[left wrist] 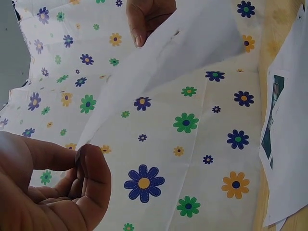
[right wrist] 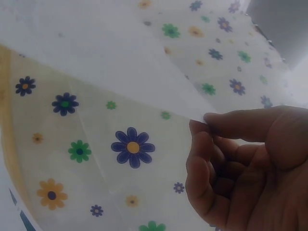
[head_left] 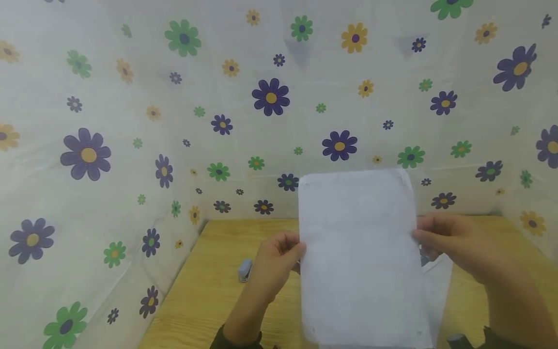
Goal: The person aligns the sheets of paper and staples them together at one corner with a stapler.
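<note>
The white sheet (head_left: 359, 261) is held above the wooden surface (head_left: 192, 295); left hand (head_left: 275, 259) and right hand (head_left: 455, 242) each pinch one side edge, grip closed. A small blue stapler (head_left: 245, 269) lies leftward.

White paper sheet (head_left: 359, 261), faintly marked near its corners; held up, sides pinched by left hand (head_left: 279, 259) and right hand (head_left: 451, 240).

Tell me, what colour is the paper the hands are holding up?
The paper is white; it shows best in the head view.
</note>
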Available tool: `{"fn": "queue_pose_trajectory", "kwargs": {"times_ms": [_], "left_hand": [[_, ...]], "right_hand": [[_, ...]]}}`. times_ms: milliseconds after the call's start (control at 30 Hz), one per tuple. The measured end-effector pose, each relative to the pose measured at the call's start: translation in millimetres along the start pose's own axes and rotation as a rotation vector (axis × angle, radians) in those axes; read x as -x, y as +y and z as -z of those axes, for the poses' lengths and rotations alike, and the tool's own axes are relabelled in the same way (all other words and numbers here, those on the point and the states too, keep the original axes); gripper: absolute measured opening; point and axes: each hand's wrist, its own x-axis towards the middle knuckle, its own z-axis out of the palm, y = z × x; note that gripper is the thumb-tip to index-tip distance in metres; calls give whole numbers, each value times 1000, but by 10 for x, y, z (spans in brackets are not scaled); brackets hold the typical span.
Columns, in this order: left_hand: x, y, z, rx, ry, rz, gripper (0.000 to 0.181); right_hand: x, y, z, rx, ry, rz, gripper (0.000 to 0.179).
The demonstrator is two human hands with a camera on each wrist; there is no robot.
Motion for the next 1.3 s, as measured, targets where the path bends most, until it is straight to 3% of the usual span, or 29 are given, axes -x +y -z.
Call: {"fn": "queue_pose_trajectory", "kwargs": {"times_ms": [300, 600, 900, 1300], "left_hand": [[-41, -50, 30, -20, -30, 51, 15], [-156, -174, 47, -63, -90, 113, 13], [-242, -368, 51, -53, -136, 148, 19], [-357, -616, 14, -110, -152, 192, 17]], "right_hand": [[-74, 51, -20, -22, -70, -19, 25], [-158, 137, -22, 41, -101, -12, 22], [-336, 391, -119, 102, -163, -104, 21], [-400, 455, -224, 169, -198, -222, 17]]}}
